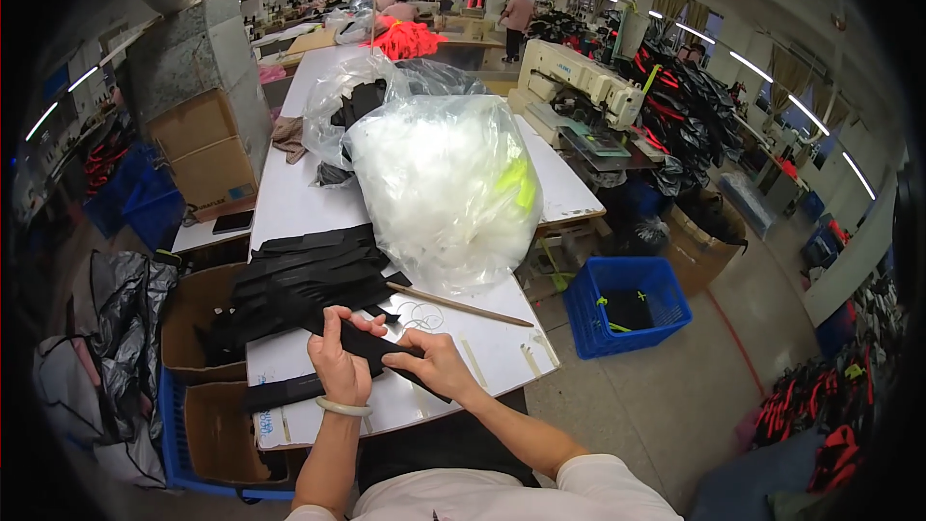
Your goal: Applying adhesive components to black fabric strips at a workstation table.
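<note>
Blk fabric strip (362, 344) is over near part of desk (502, 340), fingers of L hand (341, 367) + R hand (433, 367) clamped on it. Keep it flat, even tension betw. hands, clear of blk strip pile (299, 278), far L, & wooden stick (463, 306), far R.

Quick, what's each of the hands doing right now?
Left hand: fingers curled, holding a black fabric piece.
Right hand: closed, thumb on top, gripping the same piece.
</note>
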Action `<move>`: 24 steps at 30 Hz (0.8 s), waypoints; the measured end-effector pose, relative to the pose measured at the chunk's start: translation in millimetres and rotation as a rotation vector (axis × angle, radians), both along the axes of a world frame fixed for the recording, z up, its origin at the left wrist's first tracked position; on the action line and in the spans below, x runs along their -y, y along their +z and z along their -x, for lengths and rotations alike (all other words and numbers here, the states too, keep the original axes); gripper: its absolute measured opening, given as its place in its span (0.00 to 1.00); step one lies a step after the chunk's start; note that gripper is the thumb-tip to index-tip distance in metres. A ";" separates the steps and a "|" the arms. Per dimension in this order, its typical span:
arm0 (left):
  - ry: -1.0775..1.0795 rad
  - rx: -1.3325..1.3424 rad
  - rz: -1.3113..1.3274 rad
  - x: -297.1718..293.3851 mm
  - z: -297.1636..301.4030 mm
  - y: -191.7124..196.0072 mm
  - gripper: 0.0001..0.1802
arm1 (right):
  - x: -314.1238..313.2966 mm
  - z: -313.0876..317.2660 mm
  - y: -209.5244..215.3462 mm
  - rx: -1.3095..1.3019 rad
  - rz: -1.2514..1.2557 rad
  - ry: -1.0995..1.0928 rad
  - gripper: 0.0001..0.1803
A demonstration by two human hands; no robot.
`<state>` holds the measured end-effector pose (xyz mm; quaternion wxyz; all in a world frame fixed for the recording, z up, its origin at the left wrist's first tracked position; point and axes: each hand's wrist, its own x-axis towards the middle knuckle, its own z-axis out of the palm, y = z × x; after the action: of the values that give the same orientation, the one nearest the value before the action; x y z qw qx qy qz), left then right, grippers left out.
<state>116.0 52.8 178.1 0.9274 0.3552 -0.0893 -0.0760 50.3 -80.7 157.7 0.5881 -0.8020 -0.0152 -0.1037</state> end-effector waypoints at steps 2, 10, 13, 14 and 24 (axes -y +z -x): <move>-0.051 -0.029 0.067 12.4 7.9 13.4 0.17 | 7.0 0.5 -11.1 -0.040 -0.228 -0.040 0.11; -0.126 -0.019 -0.014 27.5 6.4 3.5 0.19 | 5.1 13.7 -17.5 0.076 -0.058 -0.212 0.09; -0.217 -0.112 -0.105 42.1 20.7 22.7 0.16 | 24.8 16.2 -22.4 -0.087 -0.524 -0.066 0.08; -0.292 -0.189 -0.114 42.5 23.1 23.9 0.16 | 27.8 16.3 -21.7 -0.107 -0.642 -0.023 0.08; -0.189 -0.233 0.021 54.2 4.3 -22.4 0.19 | 15.1 21.4 -26.7 0.318 0.085 -0.437 0.17</move>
<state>111.7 -1.5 155.7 0.9238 0.3245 -0.0148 -0.2028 28.9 -95.8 131.1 0.5078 -0.7840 0.0616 -0.3518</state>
